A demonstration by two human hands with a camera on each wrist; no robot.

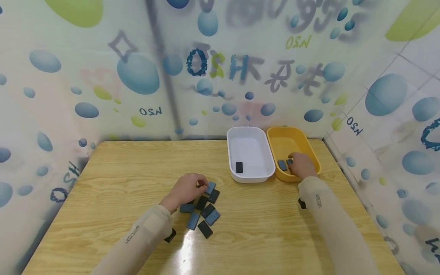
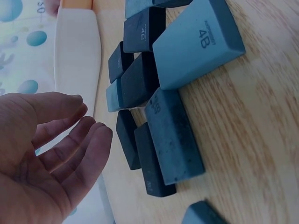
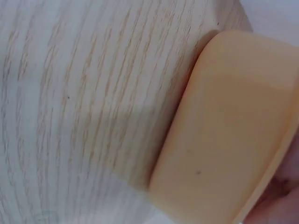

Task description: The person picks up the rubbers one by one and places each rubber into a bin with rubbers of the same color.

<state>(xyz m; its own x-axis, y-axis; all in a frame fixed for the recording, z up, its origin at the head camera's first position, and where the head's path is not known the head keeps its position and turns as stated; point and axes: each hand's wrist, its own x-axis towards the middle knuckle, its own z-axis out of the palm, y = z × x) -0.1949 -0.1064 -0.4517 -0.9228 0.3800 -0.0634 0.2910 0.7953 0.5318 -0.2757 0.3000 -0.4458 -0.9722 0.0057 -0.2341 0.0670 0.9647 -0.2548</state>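
Blue and black erasers, several of them marked 4B, lie in a loose cluster on the wooden table; among them are a blue eraser (image 2: 198, 44) and a black eraser (image 1: 205, 229). Over the cluster's far left side hovers my left hand (image 1: 187, 187), its fingers loosely bent with nothing between them in the left wrist view. My right hand (image 1: 302, 165) reaches into the yellow bin (image 1: 287, 134), with a small blue eraser (image 1: 290, 161) between its thumb and fingers. Another blue eraser (image 1: 282, 165) lies beside it on the bin floor. In the right wrist view the bin's wall hides most of that hand.
A white bin (image 1: 249, 149) stands against the yellow one's left side, with one black eraser (image 1: 239, 167) inside. Both bins sit at the far edge of the table (image 1: 137, 168), close to a wall covering (image 1: 137, 110) printed with coloured ovals.
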